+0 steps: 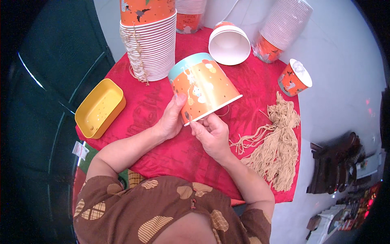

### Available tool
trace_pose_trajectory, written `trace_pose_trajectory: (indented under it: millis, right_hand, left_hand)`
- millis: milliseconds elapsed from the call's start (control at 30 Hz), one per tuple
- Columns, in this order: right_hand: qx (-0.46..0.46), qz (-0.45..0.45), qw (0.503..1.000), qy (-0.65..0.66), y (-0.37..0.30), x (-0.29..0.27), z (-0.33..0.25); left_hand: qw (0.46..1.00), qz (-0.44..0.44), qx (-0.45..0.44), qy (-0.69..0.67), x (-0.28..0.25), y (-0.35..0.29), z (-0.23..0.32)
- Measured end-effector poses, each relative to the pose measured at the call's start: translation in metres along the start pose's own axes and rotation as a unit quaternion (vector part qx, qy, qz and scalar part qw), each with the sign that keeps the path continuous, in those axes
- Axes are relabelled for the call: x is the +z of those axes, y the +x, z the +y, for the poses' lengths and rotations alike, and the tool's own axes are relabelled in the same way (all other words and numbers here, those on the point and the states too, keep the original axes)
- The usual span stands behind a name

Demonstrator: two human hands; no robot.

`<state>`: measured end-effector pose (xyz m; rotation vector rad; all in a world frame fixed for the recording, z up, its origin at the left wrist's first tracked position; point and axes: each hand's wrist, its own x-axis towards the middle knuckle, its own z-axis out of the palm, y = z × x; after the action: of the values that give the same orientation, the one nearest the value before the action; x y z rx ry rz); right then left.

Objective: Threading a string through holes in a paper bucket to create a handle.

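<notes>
An orange paper bucket (211, 83) with a light blue band and white cartoon figures is tilted, its white rim toward me. My left hand (171, 116) grips its left side, thumb on the outer wall, the other fingers hidden behind. My right hand (212, 133) is closed at the rim, thumb and fingertips pressed together at its lower left part. A thin strand of string loops out just beyond the right fingers; whether they also pinch it, I cannot tell. To the right of that hand lies a bundle of tan string (276, 148), several loose strands spreading toward the wrist.
A tall stack of nested paper buckets (152, 49) with strings hanging down stands at the back left. A yellow basket (118, 99) sits at the left edge. Behind are a tipped white-lined bucket (230, 45), wrapped stacked cups (280, 30) and a small orange cup (293, 79) on red cloth (142, 105).
</notes>
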<state>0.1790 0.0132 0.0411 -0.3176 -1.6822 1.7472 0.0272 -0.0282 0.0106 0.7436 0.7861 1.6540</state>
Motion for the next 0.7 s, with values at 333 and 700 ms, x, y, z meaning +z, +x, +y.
trace_pose_trajectory:
  millis: [333, 700]
  right_hand:
    - [-0.103, 0.055, 0.986, -0.121, 0.005, -0.014, -0.001]
    - [-0.272, 0.092, 0.806, -0.517, 0.014, -0.032, -0.020]
  left_hand:
    - [0.998, -0.002, 0.007, -0.055, 0.004, -0.003, 0.002]
    - [0.992, 0.124, -0.009, 0.028, -0.005, 0.004, -0.006]
